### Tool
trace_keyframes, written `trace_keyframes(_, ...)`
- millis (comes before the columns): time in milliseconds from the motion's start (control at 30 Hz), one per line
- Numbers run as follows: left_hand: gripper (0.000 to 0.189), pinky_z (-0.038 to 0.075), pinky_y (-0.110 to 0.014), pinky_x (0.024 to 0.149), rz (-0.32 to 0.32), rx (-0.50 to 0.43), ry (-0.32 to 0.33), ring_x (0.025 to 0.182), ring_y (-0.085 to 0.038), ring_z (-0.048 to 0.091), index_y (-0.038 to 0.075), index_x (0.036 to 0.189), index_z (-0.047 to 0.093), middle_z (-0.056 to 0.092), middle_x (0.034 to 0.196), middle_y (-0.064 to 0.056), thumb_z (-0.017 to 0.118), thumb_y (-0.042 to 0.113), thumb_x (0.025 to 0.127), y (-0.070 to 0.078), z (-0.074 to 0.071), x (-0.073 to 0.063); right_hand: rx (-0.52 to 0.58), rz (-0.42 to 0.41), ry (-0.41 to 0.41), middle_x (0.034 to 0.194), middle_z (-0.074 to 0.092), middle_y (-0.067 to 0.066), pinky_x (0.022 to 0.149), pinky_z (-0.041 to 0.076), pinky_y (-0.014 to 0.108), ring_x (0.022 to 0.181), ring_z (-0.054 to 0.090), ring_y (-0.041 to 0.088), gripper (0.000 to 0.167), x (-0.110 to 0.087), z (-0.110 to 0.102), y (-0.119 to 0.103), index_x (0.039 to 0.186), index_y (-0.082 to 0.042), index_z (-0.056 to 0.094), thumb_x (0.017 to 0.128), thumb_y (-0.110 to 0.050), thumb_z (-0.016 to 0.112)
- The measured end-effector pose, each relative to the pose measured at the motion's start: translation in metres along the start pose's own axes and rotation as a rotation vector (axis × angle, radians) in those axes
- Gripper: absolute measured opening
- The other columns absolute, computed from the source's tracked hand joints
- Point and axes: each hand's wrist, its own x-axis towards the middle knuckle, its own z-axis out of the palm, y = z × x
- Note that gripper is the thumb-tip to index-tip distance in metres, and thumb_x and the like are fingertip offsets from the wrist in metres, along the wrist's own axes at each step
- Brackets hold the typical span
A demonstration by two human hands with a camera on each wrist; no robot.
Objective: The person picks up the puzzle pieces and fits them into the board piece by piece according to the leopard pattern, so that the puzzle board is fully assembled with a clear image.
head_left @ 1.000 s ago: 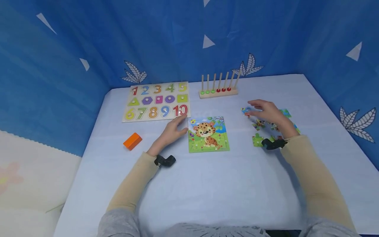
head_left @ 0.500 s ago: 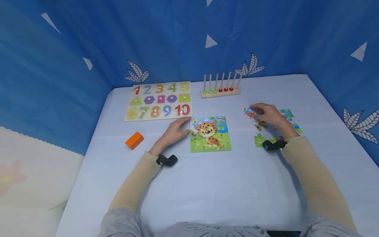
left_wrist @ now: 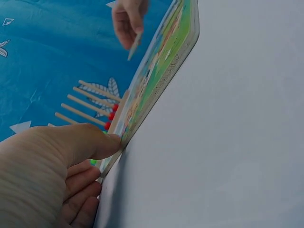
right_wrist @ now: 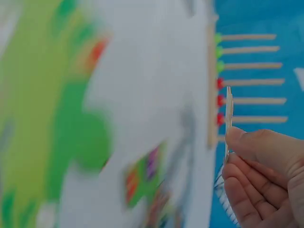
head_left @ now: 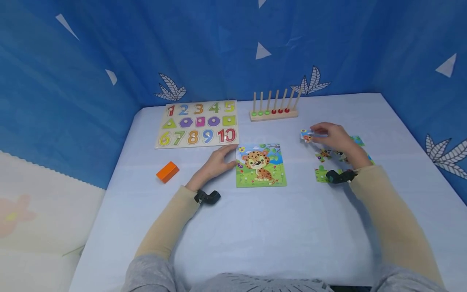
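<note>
In the head view, my right hand (head_left: pixel 333 137) pinches a jigsaw puzzle piece (head_left: pixel 304 136) printed with blue sky and part of a spotted animal. The right wrist view has this thin piece (right_wrist: pixel 229 111) edge-on between thumb and fingers, off the table. My left hand (head_left: pixel 215 163) touches the left side of a square leopard picture board (head_left: pixel 260 178). Up close in the left wrist view, its thumb (left_wrist: pixel 97 142) lies against the board's edge (left_wrist: pixel 164 78), with the other fingers loosely bent below. Loose jigsaw pieces (head_left: pixel 322 155) lie under and beside my right hand, which partly hides them.
A wooden number and shape puzzle (head_left: pixel 197 121) lies at the back left, close to the left fingertips. Behind the leopard board stands a peg rack (head_left: pixel 273 115) with green and red beads. An orange block (head_left: pixel 168 172) is left of my left hand. A blue curtain (head_left: pixel 219 48) borders the table.
My right hand has taken hold of the jigsaw piece at the upper left of the group and raised it slightly. The left hand stays at the board. The head view has shifted a little.
</note>
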Motion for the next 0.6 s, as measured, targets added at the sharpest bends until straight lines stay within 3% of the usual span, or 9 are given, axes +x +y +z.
trace_keyframes(133, 0.062, 0.028, -0.034, 0.111, -0.002, 0.001, 0.000, 0.132, -0.026, 0.037, 0.003, 0.139, 0.044, 0.044, 0.141, -0.013, 0.070, 0.015, 0.085, 0.001, 0.000, 0.000, 0.089, -0.050, 0.042, 0.126, 0.053, 0.019, 0.096, 0.042, 0.050, 0.115, 0.049, 0.035, 0.048, -0.001, 0.008, -0.031, 0.129, 0.000, 0.053, 0.089, -0.023, 0.067)
trace_keyframes(300, 0.062, 0.027, -0.033, 0.111, 0.001, 0.008, -0.012, 0.132, -0.025, 0.036, 0.004, 0.140, 0.042, 0.043, 0.142, -0.012, 0.069, 0.016, 0.086, 0.001, 0.001, 0.000, 0.177, -0.161, 0.027, 0.122, 0.057, 0.017, 0.097, 0.043, 0.048, 0.113, 0.053, 0.033, 0.046, 0.004, 0.032, -0.065, 0.125, 0.001, 0.056, 0.085, -0.016, 0.071)
trace_keyframes(600, 0.061, 0.026, -0.033, 0.112, 0.013, 0.007, -0.014, 0.133, -0.026, 0.035, 0.004, 0.141, 0.041, 0.042, 0.143, -0.013, 0.068, 0.016, 0.087, 0.002, 0.001, -0.001, 0.129, -0.262, -0.076, 0.118, 0.060, 0.013, 0.095, 0.046, 0.041, 0.108, 0.056, 0.028, 0.043, 0.026, 0.086, -0.110, 0.123, 0.000, 0.059, 0.086, -0.018, 0.071)
